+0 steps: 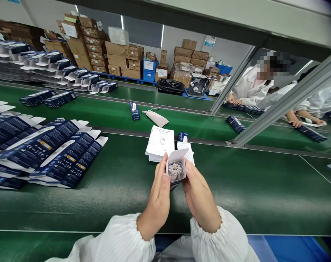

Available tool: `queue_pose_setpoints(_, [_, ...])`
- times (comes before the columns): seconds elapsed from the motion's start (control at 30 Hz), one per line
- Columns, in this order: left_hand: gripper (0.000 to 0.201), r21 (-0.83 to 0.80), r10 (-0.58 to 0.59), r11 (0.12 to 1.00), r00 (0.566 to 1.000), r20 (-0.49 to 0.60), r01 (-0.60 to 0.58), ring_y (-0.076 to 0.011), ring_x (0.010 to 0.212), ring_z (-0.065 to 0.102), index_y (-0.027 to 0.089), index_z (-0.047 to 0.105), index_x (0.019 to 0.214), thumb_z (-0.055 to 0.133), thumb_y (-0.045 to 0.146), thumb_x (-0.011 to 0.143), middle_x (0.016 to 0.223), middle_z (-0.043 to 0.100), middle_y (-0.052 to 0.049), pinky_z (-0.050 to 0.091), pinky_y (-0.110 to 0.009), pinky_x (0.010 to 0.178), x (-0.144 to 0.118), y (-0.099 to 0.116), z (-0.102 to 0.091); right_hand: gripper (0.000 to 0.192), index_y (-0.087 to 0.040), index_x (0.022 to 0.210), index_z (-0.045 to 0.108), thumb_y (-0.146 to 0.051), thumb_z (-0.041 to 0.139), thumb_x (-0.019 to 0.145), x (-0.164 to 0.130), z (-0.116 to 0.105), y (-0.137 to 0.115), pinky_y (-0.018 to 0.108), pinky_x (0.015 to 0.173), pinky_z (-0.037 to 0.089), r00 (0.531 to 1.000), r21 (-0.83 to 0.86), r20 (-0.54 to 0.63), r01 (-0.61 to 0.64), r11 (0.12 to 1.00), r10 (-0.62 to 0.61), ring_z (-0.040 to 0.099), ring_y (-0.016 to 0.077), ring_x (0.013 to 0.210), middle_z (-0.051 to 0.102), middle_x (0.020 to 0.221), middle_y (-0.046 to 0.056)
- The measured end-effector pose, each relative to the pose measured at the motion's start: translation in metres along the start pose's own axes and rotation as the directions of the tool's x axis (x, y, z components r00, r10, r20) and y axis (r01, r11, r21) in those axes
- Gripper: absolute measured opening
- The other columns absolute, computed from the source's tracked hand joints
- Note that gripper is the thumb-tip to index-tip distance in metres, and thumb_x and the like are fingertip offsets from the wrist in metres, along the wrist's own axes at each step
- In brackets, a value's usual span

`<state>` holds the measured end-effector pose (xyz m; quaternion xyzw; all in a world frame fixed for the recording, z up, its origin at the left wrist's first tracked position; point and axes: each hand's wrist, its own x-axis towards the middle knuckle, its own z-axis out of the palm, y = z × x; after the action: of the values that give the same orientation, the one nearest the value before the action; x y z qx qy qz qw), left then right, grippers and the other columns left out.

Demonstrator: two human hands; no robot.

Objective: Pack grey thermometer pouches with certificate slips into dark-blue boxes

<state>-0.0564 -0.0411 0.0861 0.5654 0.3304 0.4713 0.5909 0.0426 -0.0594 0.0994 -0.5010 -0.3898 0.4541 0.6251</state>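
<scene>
Between my left hand [157, 196] and my right hand [199, 193] is a small dark blue carton [176, 185], its open white end facing me. Both hands are closed on its sides, fingers along the walls. Its top flap stands up at the far side. Inside sits a gathered greyish drawstring pouch [175, 171]; what the pouch contains is hidden. Just beyond my hands lies a stack of white printed leaflets [161, 142]. Beside it are some smaller white slips [187, 148], with a blue box [183, 137] at their far end.
Open blue cartons [69, 156] are piled on the left, with more stacked [53, 58] behind. On the green belt [113, 112] lie a small blue box [134, 111] and a pale pouch [157, 118]. A metal post [285, 91] slants at right. Co-workers [252, 85] handle boxes beyond it.
</scene>
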Motion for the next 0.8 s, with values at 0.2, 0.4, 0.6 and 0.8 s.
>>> queue_pose_setpoints(0.2, [0.035,-0.068,-0.172,0.982,0.984,0.054,0.176,-0.0139,0.121,0.037,0.034,0.034,0.123,0.037,0.027,0.088,0.131,0.041,0.004,0.032,-0.027,0.1,0.011,0.018,-0.001,0.03,-0.025,0.117,0.047,-0.033,0.045,0.088,0.002,0.0,0.008,0.037,0.095,0.039,0.999,-0.067,0.005,0.044,0.997,-0.044,0.047,0.0193,0.108,0.051,0.117,0.003])
queue_pose_setpoints(0.4, [0.038,-0.133,-0.183,0.973,0.982,0.053,0.188,-0.0119,0.115,0.042,0.032,0.035,0.116,0.039,0.014,0.083,0.127,0.042,0.003,0.036,-0.027,0.097,0.018,0.016,-0.002,0.027,-0.025,0.114,0.045,-0.026,0.043,0.088,0.008,-0.004,0.009,0.036,0.092,0.041,0.988,-0.185,0.072,0.147,0.972,-0.136,0.049,0.0185,0.105,0.051,0.113,0.003])
queue_pose_setpoints(0.6, [0.026,0.095,0.046,0.993,0.982,0.186,-0.064,-0.0141,0.112,0.044,0.028,0.046,0.105,0.04,0.014,0.083,0.118,0.047,-0.001,0.039,-0.032,0.096,0.025,0.02,-0.019,0.021,-0.025,0.109,0.051,-0.026,0.049,0.088,0.017,-0.02,0.002,0.04,0.093,0.041,0.89,-0.274,0.28,0.434,0.859,-0.36,0.047,0.0208,0.11,0.05,0.119,0.005])
queue_pose_setpoints(0.8, [0.032,0.609,0.382,0.535,0.811,0.443,-0.585,-0.0209,0.115,0.039,0.028,0.054,0.107,0.06,0.028,0.075,0.109,0.056,-0.002,0.035,-0.04,0.098,0.027,0.022,-0.052,0.046,-0.023,0.125,0.047,-0.041,0.055,0.084,0.019,-0.045,-0.012,0.045,0.1,0.034,0.747,-0.479,0.54,0.651,0.588,-0.388,0.037,0.0262,0.12,0.041,0.13,0.008])
